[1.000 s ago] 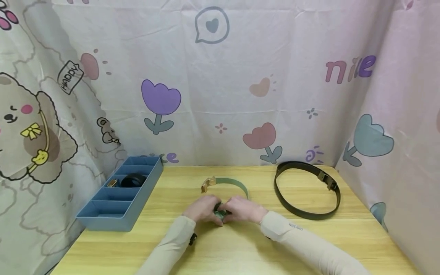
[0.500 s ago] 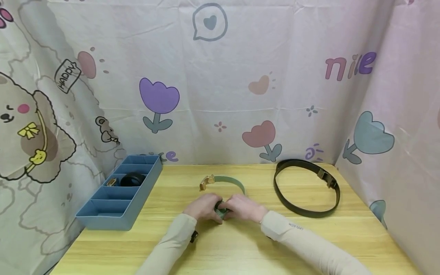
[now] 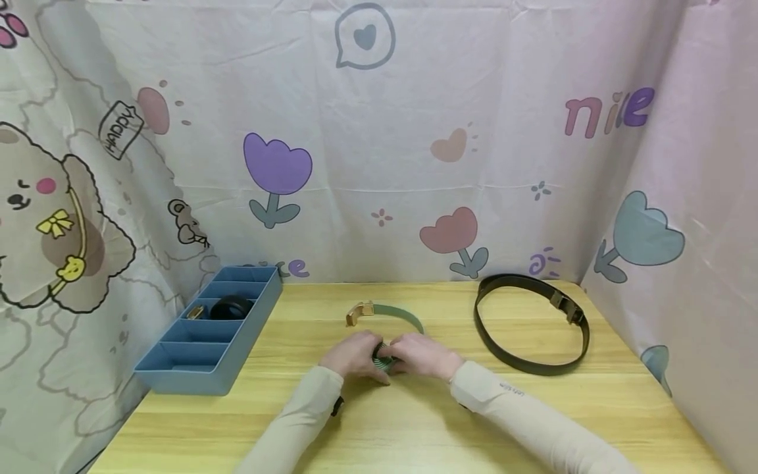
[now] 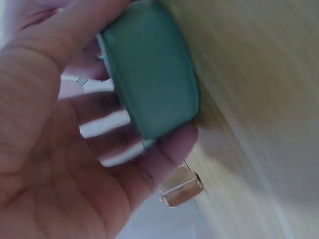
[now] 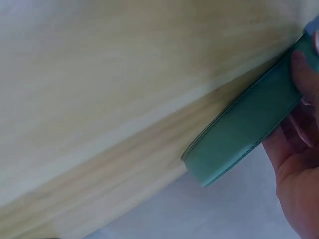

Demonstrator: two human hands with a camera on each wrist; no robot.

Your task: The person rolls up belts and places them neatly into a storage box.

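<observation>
A green belt with a gold buckle lies partly coiled in the middle of the table. Both hands hold its rolled part, most of which the fingers cover in the head view. My left hand grips the coil from the left; the left wrist view shows fingers and thumb around the green roll, the buckle beyond them. From the right, my right hand pinches the belt. In the right wrist view its thumb presses on the green strap, which curves away from the fingers.
To the left stands a blue divided box, with a black coiled belt and a gold buckle in one compartment. A black belt lies in a wide loop at the right. A printed curtain hangs behind the table.
The loose green stretch leading from the buckle to the hands looks slightly shorter. Both hands stay on the coil with small finger movements, and the head view shifts a little.
</observation>
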